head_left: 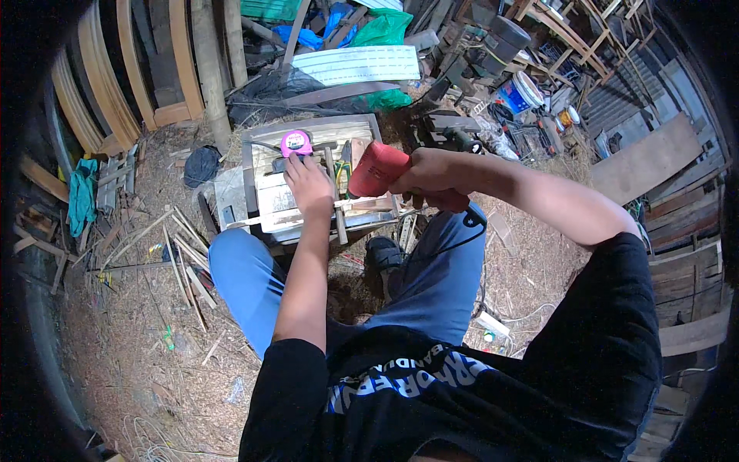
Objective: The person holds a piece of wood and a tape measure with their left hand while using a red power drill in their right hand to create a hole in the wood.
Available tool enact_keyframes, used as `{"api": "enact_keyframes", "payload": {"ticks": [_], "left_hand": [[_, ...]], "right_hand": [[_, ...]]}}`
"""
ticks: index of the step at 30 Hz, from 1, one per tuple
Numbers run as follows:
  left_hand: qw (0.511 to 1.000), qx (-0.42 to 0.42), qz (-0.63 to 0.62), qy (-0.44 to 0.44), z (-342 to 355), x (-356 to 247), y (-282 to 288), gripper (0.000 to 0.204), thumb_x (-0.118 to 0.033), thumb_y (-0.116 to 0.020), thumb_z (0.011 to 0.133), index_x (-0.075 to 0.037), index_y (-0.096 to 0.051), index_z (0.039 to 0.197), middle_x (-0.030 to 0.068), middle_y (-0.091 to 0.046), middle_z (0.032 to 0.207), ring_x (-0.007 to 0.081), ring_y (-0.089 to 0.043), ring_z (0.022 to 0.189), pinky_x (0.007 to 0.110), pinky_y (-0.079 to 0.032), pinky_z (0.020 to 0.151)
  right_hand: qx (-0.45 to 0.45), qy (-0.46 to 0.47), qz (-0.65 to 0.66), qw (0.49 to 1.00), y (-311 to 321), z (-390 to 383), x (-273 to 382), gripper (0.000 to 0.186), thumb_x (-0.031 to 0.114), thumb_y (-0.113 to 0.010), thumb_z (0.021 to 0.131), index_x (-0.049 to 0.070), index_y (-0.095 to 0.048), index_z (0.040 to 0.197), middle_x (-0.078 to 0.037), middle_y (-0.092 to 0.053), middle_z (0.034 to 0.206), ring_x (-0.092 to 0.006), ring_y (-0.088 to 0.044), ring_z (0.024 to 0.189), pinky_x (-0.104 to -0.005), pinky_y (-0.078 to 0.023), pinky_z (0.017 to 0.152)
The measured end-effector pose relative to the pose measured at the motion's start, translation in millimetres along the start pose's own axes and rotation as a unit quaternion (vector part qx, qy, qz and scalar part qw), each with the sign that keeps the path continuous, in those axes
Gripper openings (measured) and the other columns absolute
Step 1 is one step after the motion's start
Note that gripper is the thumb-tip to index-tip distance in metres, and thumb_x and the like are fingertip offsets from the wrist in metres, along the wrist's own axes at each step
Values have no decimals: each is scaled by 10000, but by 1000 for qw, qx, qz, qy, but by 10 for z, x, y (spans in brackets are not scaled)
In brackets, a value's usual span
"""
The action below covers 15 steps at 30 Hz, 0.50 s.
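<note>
My right hand [427, 173] is wrapped around a red corded power tool [379, 169], which looks like a drill. Its body tilts down over the right side of a low wooden work table [254, 173], and its tip is hidden. With fingers stretched forward, my left hand [309, 185] lies on the table top. A pink tape measure [295, 143] sits just beyond its fingertips. Between the hands lie a hammer-like tool with a long handle [340, 223] and yellow-handled pliers [343, 169]. A thin wooden strip [362, 204] runs along the near edge of the table.
Long wooden frames [100, 77] lean at the far left. Offcuts [188, 269] litter the floor left of my knee. A white-and-blue bucket [523, 94] stands among clutter at the far right. A white power strip [493, 323] lies right of my legs, and a black cord [454, 245] crosses my right knee.
</note>
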<state>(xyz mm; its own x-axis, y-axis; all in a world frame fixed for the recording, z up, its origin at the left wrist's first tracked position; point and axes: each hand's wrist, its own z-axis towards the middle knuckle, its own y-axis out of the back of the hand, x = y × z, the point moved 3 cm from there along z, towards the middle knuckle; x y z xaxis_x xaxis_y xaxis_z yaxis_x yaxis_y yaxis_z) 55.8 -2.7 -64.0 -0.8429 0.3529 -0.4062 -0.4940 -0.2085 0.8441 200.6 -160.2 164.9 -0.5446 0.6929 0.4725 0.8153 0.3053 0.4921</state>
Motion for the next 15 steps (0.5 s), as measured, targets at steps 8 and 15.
{"api": "enact_keyframes", "payload": {"ticks": [8, 15], "left_hand": [[1000, 7, -9, -2, -20, -69, 30, 362, -240, -529, 993, -12, -542, 1273, 237, -411, 1582, 389, -346, 1485, 523, -263, 1223], [1000, 18, -4, 2, -23, -82, 40, 400, -262, -561, 981, 3, -541, 1279, 239, -407, 1582, 391, -352, 1478, 523, -258, 1223]], "right_hand": [[19, -66, -25, 997, 59, 88, 47, 265, 281, -726, 930, 22, -681, 888, -69, -636, 671, -159, -581, 490, -343, -459, 420], [54, -80, -34, 995, 146, 167, 104, 250, 276, -711, 910, 59, -604, 843, -99, -571, 618, -216, -570, 465, -406, -454, 387]]}}
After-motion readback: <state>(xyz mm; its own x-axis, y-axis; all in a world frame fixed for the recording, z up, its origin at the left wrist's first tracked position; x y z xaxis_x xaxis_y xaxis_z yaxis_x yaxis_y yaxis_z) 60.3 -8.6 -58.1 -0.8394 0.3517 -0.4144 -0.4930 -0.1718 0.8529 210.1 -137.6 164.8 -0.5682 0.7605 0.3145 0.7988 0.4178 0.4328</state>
